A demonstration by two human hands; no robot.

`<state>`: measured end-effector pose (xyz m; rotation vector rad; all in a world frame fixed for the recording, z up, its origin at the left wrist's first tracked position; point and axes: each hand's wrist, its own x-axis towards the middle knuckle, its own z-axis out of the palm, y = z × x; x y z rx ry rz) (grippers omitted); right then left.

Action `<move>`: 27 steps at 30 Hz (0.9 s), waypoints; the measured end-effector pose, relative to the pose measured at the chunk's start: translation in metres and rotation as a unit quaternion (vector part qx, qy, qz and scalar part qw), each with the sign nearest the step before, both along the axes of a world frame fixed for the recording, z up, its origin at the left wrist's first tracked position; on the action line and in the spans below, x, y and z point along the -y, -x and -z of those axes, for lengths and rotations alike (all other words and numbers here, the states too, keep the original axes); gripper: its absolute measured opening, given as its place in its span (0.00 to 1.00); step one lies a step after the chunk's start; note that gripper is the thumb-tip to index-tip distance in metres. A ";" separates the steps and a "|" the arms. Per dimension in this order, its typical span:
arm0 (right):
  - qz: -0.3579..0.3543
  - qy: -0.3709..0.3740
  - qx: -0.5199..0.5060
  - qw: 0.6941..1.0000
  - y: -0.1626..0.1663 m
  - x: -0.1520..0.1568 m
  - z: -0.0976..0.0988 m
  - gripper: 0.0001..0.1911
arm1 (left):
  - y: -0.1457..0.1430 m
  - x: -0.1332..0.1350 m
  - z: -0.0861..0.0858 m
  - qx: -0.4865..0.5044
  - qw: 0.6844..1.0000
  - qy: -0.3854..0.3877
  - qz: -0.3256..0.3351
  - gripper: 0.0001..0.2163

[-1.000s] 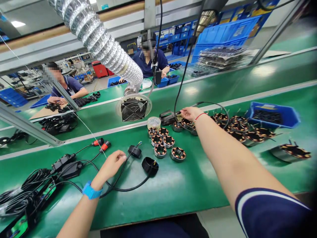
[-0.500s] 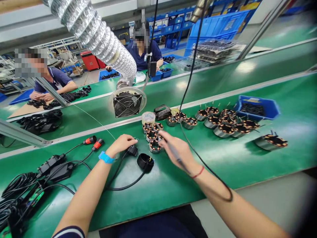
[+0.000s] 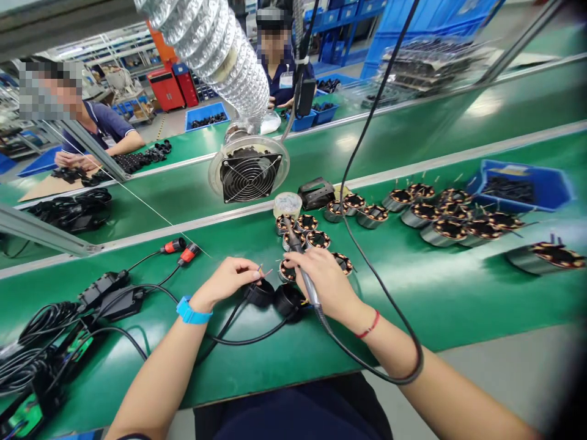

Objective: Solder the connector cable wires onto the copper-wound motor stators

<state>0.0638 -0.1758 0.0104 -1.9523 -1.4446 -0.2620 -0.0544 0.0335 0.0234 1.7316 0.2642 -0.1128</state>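
Note:
My left hand pinches the thin coloured wire ends of a black cable just above a black round connector. A second black round connector lies right beside it. My right hand is closed round a soldering iron, held like a pen with its tip pointing away from me, above the small motor stators. The iron's black cord loops round my right forearm and rises out of view overhead.
More wound stators line the belt to the right, beside a blue bin. A fume fan on a silver duct faces me. Black cables and boxes lie at left. Two other people work across the belt.
My right hand has drawn back from the far stand with the soldering iron and now sits beside my left hand, which has lifted the wire ends off the table.

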 end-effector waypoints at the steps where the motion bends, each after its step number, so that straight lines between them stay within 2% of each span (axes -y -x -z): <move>1: -0.001 -0.027 -0.035 0.999 0.002 -0.004 -0.005 0.19 | 0.001 0.001 -0.003 0.005 1.000 0.014 -0.002 0.18; 3: -0.031 -0.056 -0.149 0.987 0.008 -0.013 -0.013 0.21 | 0.003 0.003 -0.008 0.015 1.000 0.023 -0.006 0.18; 6: -0.112 -0.064 -0.326 0.937 0.020 -0.027 -0.019 0.23 | 0.005 0.002 -0.012 0.027 1.000 0.002 -0.009 0.18; 9: -0.124 -0.087 -0.402 0.903 0.031 -0.036 -0.016 0.20 | 0.007 0.000 -0.013 0.027 0.999 -0.018 -0.008 0.18; 12: -0.121 -0.116 -0.464 0.870 0.036 -0.040 -0.010 0.22 | 0.008 -0.003 -0.014 0.014 1.000 -0.025 -0.005 0.17; 14: -0.125 -0.128 -0.498 0.848 0.037 -0.041 -0.006 0.23 | 0.009 -0.004 -0.014 0.008 1.000 -0.028 0.004 0.16; 18: -0.102 -0.137 -0.529 0.831 0.040 -0.043 -0.003 0.22 | 0.010 -0.007 -0.013 0.020 0.999 -0.008 0.035 0.15; 20: -0.090 -0.137 -0.554 0.816 0.041 -0.044 -0.004 0.23 | 0.010 -0.007 -0.011 0.029 0.999 0.021 0.009 0.16; 22: -0.078 -0.142 -0.575 0.802 0.043 -0.045 -0.003 0.25 | 0.009 -0.005 -0.010 0.036 0.997 0.044 -0.051 0.15; 24: -0.065 -0.154 -0.576 0.800 0.044 -0.046 -0.002 0.25 | 0.009 -0.002 -0.011 0.041 0.994 0.046 -0.090 0.14; 27: -0.049 -0.171 -0.545 0.819 0.046 -0.045 0.001 0.24 | 0.009 0.004 -0.013 0.050 0.996 0.002 -0.074 0.12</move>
